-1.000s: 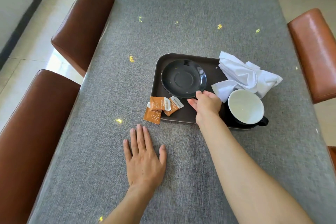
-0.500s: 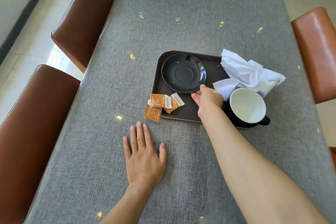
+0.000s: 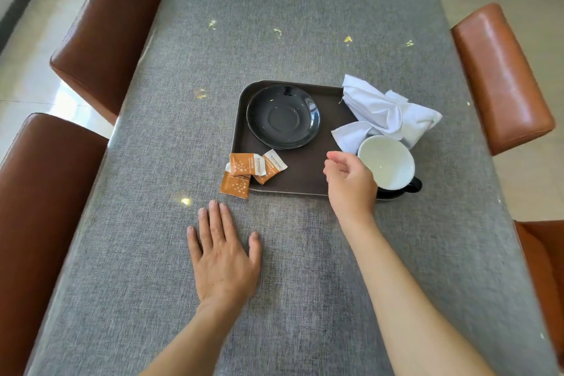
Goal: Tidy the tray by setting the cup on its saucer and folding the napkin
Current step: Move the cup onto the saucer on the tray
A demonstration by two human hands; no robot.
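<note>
A dark brown tray (image 3: 300,175) lies on the grey table. An empty black saucer (image 3: 283,116) rests in its far left corner. The cup (image 3: 387,163), white inside and black outside with its handle to the right, stands at the tray's near right corner. A crumpled white napkin (image 3: 386,113) lies over the tray's right edge, just beyond the cup. My right hand (image 3: 351,185) hovers over the tray's near edge, right beside the cup's left rim, fingers loosely curled and holding nothing. My left hand (image 3: 222,256) lies flat on the table, fingers spread.
Three orange sugar packets (image 3: 251,170) lie at the tray's near left corner, one hanging over onto the table (image 3: 305,24). Brown leather chairs stand on both sides: two at left (image 3: 106,24), (image 3: 39,207), one at right (image 3: 500,76).
My right hand let go of the saucer's near rim and drew back to the right, now beside the cup. The saucer sits a little farther back on the tray. My left hand stayed put.
</note>
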